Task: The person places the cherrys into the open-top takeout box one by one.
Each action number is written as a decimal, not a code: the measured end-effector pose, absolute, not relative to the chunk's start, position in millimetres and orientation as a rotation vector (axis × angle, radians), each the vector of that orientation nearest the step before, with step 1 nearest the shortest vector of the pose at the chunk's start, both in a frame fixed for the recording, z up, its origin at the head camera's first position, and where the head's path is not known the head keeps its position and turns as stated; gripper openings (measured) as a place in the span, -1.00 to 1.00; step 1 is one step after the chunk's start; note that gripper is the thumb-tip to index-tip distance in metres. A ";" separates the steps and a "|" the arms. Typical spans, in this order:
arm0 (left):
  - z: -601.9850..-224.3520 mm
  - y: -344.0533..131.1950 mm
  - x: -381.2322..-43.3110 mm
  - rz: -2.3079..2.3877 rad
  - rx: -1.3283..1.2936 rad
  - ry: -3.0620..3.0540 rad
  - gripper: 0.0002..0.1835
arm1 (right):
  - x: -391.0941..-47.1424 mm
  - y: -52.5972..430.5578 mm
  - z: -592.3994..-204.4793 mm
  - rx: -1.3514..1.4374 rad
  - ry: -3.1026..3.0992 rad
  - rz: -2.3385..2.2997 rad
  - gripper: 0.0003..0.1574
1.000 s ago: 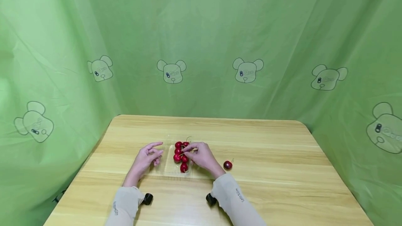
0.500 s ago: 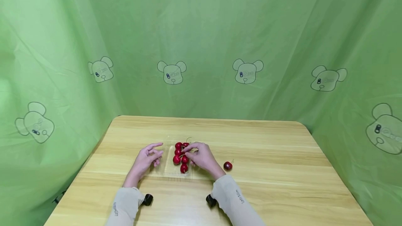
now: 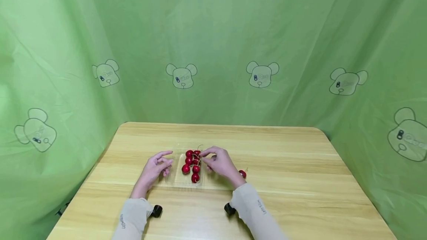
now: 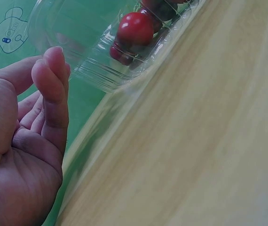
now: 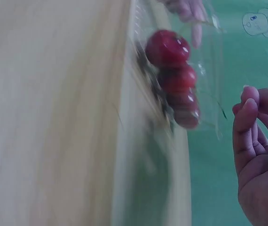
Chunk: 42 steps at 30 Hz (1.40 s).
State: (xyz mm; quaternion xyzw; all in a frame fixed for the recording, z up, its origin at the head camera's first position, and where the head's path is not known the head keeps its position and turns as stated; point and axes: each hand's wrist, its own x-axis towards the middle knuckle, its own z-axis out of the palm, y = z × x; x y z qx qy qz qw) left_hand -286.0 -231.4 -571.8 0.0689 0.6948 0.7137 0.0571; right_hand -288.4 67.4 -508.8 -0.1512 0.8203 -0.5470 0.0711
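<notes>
A clear plastic box (image 3: 178, 185) holds several red cherries (image 3: 185, 169) with stems, mostly gathered on its right side. At the box's right edge hovers my right hand (image 3: 220, 163), thumb and forefinger close together. In the right wrist view nothing shows between those fingertips. My left hand (image 3: 152, 169) is at the left side of the box, its fingers loosely bent around nothing. The left wrist view shows its fingertips close beside the box wall; whether they touch it I cannot tell. One more cherry (image 3: 242, 174) lies on the table, partly hidden behind my right wrist.
The light wooden table (image 3: 283, 195) extends on all sides of the box. Green curtains (image 3: 220, 95) with bear-head prints hang behind it and at both sides. A black wrist camera (image 3: 229, 209) sits at my right cuff, and another black camera (image 3: 157, 211) at my left.
My right hand has drawn back to the right from over the cherries, uncovering more of them. One cherry in the box has shifted slightly left. My left hand has stayed put.
</notes>
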 end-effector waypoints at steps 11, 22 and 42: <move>-572.1 -231.8 -286.1 2.168 0.200 2.105 -0.40 | -293.6 120.6 -499.2 -0.406 2.587 -1.568 -0.75; -570.2 -232.1 -286.4 2.167 0.209 2.105 -0.39 | -295.0 183.6 -503.9 -0.490 2.645 -1.340 -0.70; -571.1 -230.4 -283.7 2.144 0.166 2.124 -0.37 | -293.6 236.3 -525.1 -0.513 2.513 -1.242 -0.66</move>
